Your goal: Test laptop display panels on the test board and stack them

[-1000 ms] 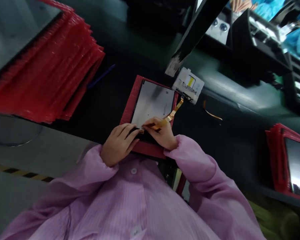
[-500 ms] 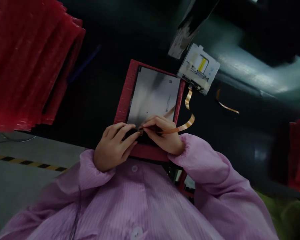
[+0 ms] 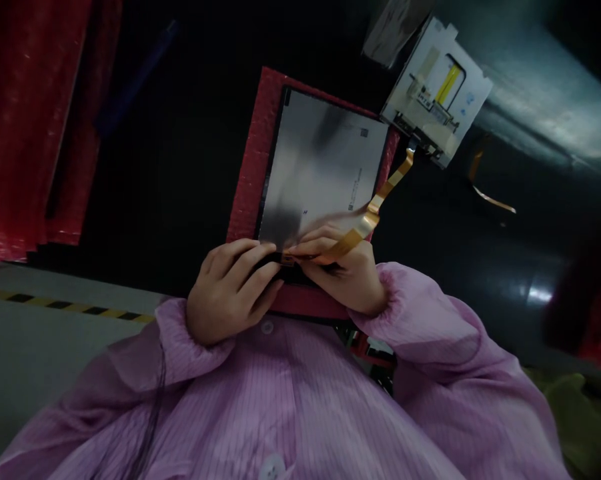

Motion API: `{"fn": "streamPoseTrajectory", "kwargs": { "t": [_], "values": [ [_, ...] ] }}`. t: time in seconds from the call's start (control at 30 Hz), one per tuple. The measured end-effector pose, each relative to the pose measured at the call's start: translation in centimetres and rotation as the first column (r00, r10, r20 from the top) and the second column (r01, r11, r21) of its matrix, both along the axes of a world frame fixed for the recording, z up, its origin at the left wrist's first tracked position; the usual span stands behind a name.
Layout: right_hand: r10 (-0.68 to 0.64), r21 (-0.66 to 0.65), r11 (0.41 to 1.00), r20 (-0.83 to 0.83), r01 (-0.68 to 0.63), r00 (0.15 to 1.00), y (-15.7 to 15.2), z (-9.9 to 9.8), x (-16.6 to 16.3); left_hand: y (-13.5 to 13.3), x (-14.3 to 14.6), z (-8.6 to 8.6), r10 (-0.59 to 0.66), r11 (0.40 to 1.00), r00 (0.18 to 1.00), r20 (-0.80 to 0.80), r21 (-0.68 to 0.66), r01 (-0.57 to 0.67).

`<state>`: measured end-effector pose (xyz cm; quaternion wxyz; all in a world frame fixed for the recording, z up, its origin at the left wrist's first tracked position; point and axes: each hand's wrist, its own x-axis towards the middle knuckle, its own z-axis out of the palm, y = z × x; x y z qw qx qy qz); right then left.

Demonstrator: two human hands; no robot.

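Nearest are the pink sleeves (image 3: pixel 410 333), and both hands meet at the near edge of the panel (image 3: pixel 320 160). The left hand (image 3: pixel 230 290) lies with its fingers bent over that edge, fingertips on the dark strip there. Its thumb is hidden, so whether it grips the panel or only presses on it cannot be told. The right hand (image 3: pixel 347 273) is closed narrow, pinching the end of the ribbon (image 3: pixel 375 210) between thumb and forefinger right at the panel's near edge, its fingertips almost touching those of the left hand. The panel, grey and shiny, lies flat on a red pad (image 3: pixel 250 160) that shows along its left and near sides, and the pad lies on the dark bench (image 3: pixel 175 187). From the pinch the orange ribbon runs up past the panel's right edge to a white board (image 3: pixel 437 90) just beyond the panel's far right corner. Right of the panel, apart from it, a second loose ribbon (image 3: pixel 490 197) lies on the bench. Well to the panel's left stands a red stack (image 3: pixel 25 120), with a blue pen (image 3: pixel 135 73) between the two, nearer the far side.
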<state>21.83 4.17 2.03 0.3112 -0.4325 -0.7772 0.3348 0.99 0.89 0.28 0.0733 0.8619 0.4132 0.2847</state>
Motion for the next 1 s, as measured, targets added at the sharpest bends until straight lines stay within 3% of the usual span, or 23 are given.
{"fn": "streamPoseTrajectory", "kwargs": {
  "t": [0.2, 0.5, 1.0],
  "values": [
    [0.024, 0.058, 0.998, 0.062, -0.027, 0.998, -0.34, 0.07, -0.31, -0.12, -0.10, -0.30, -0.007, 0.999, 0.998, 0.061, 0.035, 0.005],
    [0.025, 0.002, 1.000, 0.050, -0.025, 0.998, -0.16, -0.11, 0.00, -0.15, -0.06, -0.39, -0.002, 0.999, 0.998, 0.060, 0.037, -0.001],
    [0.017, 0.070, 0.997, 0.166, -0.029, 0.986, -0.49, -0.33, -0.13, -0.20, -0.02, -0.55, 0.016, 0.998, 0.999, 0.035, 0.064, -0.019]
  ]
}}
